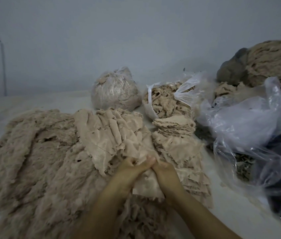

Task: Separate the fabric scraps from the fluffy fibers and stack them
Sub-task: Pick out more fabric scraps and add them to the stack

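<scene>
A wide heap of beige fluffy fibers [38,157] covers the left and front of the white surface. Rumpled beige fabric scraps [112,131] lie across its right part. My left hand [133,168] and my right hand [164,169] meet at the middle front, both gripping one beige fabric scrap [146,185] that hangs between my wrists. To the right of my hands stands a layered stack of flat scraps [188,157], with a smaller stack [174,126] behind it.
A tied clear bag of fibers [115,90] and an open bag of fibers [164,100] stand at the back. Crumpled clear plastic bags [250,128] with dark contents fill the right side. A big roll of beige material [277,61] lies at the far right.
</scene>
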Demonstrator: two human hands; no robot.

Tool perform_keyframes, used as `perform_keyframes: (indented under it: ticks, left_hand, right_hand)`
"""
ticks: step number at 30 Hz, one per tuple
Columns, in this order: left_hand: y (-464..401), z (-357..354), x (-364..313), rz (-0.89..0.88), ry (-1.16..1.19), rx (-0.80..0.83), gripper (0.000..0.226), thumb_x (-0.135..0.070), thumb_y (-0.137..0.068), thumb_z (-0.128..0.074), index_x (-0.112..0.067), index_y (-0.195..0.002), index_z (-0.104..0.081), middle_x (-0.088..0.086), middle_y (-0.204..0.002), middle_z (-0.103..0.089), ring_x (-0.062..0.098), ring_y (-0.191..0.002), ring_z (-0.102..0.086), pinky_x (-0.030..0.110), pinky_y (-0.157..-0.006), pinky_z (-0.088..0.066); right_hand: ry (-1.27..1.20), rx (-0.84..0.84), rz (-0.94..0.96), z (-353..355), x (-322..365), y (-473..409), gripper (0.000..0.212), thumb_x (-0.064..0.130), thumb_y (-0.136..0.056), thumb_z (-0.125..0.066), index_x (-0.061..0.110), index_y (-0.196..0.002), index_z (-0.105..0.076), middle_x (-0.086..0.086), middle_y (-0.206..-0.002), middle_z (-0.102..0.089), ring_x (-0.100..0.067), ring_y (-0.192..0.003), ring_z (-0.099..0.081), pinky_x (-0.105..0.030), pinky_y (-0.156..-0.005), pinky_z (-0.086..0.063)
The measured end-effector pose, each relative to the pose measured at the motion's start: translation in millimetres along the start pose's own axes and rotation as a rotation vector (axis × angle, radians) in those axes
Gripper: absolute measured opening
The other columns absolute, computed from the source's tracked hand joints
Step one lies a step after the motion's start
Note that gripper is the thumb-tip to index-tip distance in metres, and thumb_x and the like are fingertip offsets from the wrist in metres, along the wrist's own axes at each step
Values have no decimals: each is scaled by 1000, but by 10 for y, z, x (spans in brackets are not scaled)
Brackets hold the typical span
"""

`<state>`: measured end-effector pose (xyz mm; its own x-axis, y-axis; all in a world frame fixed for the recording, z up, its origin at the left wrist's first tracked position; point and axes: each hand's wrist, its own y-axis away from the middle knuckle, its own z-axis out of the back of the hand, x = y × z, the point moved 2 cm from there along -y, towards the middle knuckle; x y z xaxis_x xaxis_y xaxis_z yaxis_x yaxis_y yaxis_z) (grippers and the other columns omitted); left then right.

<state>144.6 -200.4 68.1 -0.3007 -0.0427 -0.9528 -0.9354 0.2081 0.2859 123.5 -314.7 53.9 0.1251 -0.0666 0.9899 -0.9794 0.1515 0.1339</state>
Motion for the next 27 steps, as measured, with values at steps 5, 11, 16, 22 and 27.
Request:
perform_keyframes:
  ticks: [5,11,16,22,27]
  left_hand:
    - [-80,-1,-2,-103,-45,-184,32,-33,-93,-57,-2,-92,-65,10,-77,-74,22,-73,-72,30,-64,-56]
    - [-78,-85,-19,-74,136,-51,32,-25,-89,-63,6,-96,-68,24,-86,-71,33,-78,-70,34,-66,-56]
    - [-117,-19,-67,-146,296,-254,25,-11,-96,-52,-6,-72,-60,2,-48,-54,9,-36,-46,19,-38,-38]
    - [-97,245,-44,-233,146,-369,23,-16,-90,-58,-5,-71,-59,5,-57,-50,16,-50,-43,27,-47,-38]
    - [-34,299,36,-264,264,-339,9,0,-78,-62,-1,-69,-64,11,-69,-66,27,-67,-63,34,-65,-52]
  right_hand:
    - [-83,-28,38,111,37,12,38,28,-93,-59,-7,-76,-59,-13,-72,-58,-24,-67,-53,-27,-59,-43]
    - [-61,72,79,184,117,20,19,20,-89,-65,5,-79,-69,-8,-73,-68,-15,-65,-61,-23,-58,-50]
    - [-96,27,65,360,174,-32,17,14,-87,-67,16,-72,-74,-1,-71,-72,-8,-62,-64,-18,-54,-49]
    - [437,-359,200,996,471,-514,12,25,-91,-61,19,-83,-67,-3,-84,-66,-22,-87,-59,-30,-77,-44]
    - [673,-298,373,733,377,-396,31,39,-93,-52,19,-73,-65,2,-74,-62,-12,-73,-56,-29,-67,-42]
